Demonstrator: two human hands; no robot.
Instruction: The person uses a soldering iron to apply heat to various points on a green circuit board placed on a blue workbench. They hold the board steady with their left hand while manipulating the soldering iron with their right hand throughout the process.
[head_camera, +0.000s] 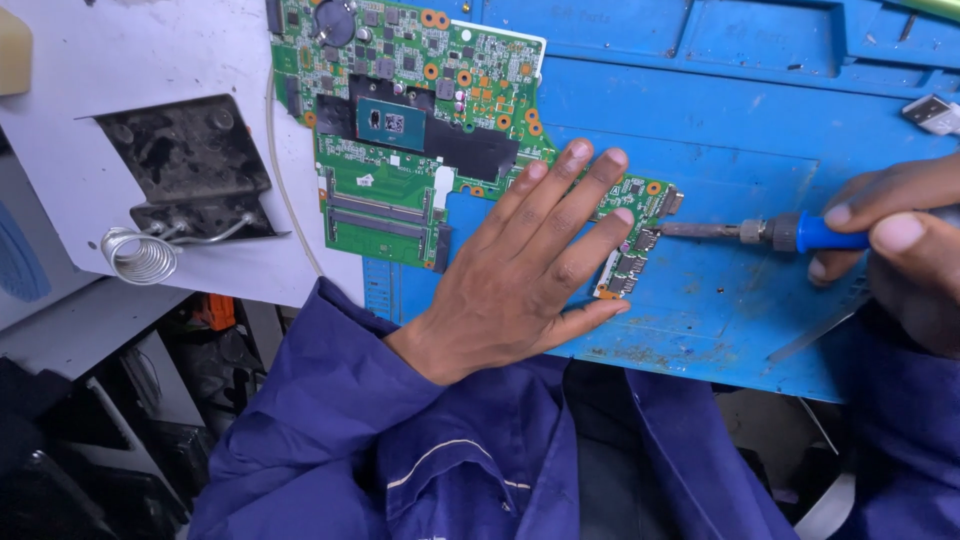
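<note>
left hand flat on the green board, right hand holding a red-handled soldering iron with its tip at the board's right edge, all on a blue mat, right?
Not quite: the handle is blue, not red, as the head view shows. The left hand lies flat on the green board, and the right hand holds the soldering iron with its tip at the board's right edge, on the blue mat.

green circuit board (420, 120) | flat on blue mat | soldering iron (760, 232) | tip at board's right edge
</note>
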